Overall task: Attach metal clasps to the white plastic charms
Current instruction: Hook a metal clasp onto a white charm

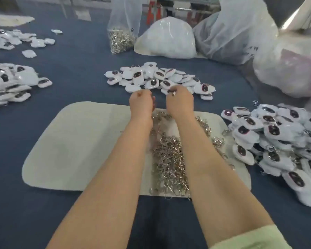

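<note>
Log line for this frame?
left hand: curled, contents unclear | right hand: curled at middle charm pile, grip unclear | clasps: heaped on mat

A wide table point(75, 69) is covered in dark blue-grey cloth, and a pale beige mat point(70, 150) with rounded corners is laid flat on its near part. Large translucent plastic bags point(237, 33) are heaped along the far right side, with a white rounded bundle point(166, 38) set just beside them. Beyond the far edge, a red frame point(153, 12) and metal bars point(183, 9) are seen, blurred. Soft, even light is reflected off the plastic.
</note>
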Demonstrator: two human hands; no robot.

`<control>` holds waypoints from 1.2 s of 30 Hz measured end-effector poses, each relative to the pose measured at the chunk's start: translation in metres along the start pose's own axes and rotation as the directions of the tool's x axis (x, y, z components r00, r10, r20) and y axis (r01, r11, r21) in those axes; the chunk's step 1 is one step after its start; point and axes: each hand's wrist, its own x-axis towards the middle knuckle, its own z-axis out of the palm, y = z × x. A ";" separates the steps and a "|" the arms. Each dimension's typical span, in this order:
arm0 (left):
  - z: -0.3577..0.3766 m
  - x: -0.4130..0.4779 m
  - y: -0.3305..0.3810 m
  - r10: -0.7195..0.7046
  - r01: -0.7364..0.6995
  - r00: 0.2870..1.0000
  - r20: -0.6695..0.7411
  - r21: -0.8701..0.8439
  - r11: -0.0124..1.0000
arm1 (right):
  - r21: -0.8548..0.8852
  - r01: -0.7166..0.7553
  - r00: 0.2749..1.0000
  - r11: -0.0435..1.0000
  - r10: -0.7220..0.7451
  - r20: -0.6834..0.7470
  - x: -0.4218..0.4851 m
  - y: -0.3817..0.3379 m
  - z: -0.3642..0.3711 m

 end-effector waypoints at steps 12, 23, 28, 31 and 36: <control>0.019 0.028 -0.013 -0.036 0.035 0.999 -0.035 -0.044 0.998 | -0.151 -0.183 0.983 0.971 0.185 -0.001 0.046 0.005 0.031; 0.013 -0.005 0.008 -0.029 0.008 0.992 0.121 0.173 0.985 | 0.301 0.004 0.997 0.954 -0.028 0.075 -0.005 -0.007 -0.026; -0.008 -0.032 0.012 0.092 -0.116 0.987 0.133 0.192 0.975 | 0.205 0.122 0.985 0.971 -0.144 0.093 -0.048 -0.001 -0.039; -0.027 -0.041 0.009 0.051 -0.059 0.993 0.104 0.067 0.996 | -0.002 0.133 0.990 0.991 -0.133 0.056 -0.059 0.013 -0.037; -0.037 -0.051 -0.010 0.012 -0.006 0.989 0.148 -0.046 0.999 | -0.358 0.193 0.974 0.914 -0.133 0.184 -0.068 0.021 -0.017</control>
